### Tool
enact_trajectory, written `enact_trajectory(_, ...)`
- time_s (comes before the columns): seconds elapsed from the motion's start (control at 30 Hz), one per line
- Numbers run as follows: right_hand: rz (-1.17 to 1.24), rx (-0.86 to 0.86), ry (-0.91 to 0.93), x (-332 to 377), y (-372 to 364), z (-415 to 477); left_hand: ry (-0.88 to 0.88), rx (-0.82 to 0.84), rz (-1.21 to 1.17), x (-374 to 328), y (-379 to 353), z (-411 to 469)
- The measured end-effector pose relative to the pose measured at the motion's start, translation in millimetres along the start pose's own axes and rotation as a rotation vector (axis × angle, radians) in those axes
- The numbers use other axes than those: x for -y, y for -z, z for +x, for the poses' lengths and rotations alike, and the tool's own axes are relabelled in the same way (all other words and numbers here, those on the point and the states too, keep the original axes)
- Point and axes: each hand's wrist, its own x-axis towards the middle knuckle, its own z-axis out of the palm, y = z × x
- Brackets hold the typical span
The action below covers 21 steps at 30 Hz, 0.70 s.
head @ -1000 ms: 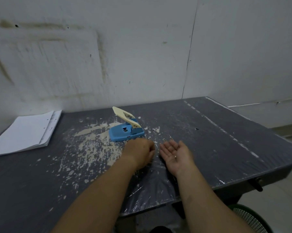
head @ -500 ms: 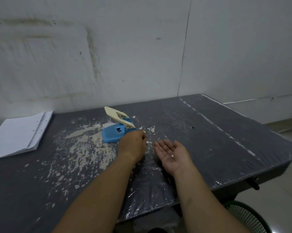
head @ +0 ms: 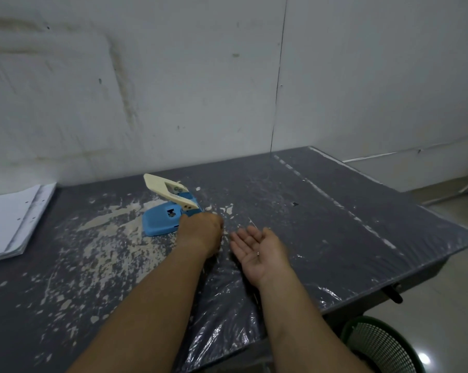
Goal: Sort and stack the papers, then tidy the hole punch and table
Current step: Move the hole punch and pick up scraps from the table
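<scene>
The hole punch [head: 160, 220] sits in the middle of the table [head: 335, 238], lever up. Our left hand [head: 200, 232] is curled at its near corner, can't tell if it's pinching anything. Our right hand [head: 257, 249] lies open, palm up, with a white speck [head: 258, 253] in it. We'd pinch scraps gently and drop them into that palm.

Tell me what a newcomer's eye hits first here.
The blue hole punch, cream lever raised, sits on the table among pale flecks, with the left hand curled right beside it. The right hand is palm up just to its right, a tiny white speck in the palm. A white paper stack sits at the table's far left edge.
</scene>
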Motion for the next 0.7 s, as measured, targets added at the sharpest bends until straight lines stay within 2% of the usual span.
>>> enact_trajectory(0.07, 0.005, 0.007, 0.0, 0.5, 0.3, -0.4, -0.01, 0.019, 0.024, -1.7, 0.7, -0.7)
enact_trajectory(0.13, 0.013, 0.014, 0.003, 0.6, 1.1, -0.2, 0.005, -0.002, -0.087, -3.9, 2.3, -3.6)
enact_trajectory(0.23, 0.023, 0.026, 0.008, 0.9, 0.0, 2.7, 0.035, -0.072, -0.623, -13.2, 16.5, -11.5)
enact_trajectory(0.27, 0.032, 0.024, 0.009, 1.5, -0.2, 4.7, -0.015, -0.056, -0.76, -18.4, 25.2, -15.0)
enact_trajectory(0.33, 0.038, 0.008, 0.002, 2.6, 1.0, 7.8, -0.162, 0.033, -0.875, -27.2, 41.2, -25.2)
enact_trajectory(0.4, 0.051, -0.003, -0.024, 3.1, 4.5, 6.6, -0.259, 0.098, -0.874, -32.1, 48.4, -33.0)
enact_trajectory(0.53, 0.11, 0.033, -0.04, 6.3, 11.7, -2.1, -0.318, 0.063, -0.685, -36.2, 50.3, -37.2)
enact_trajectory(0.7, 0.136, -0.014, -0.017, 10.4, 16.9, 4.0, -0.363, -0.14, -0.486, -45.0, 53.9, -43.1)
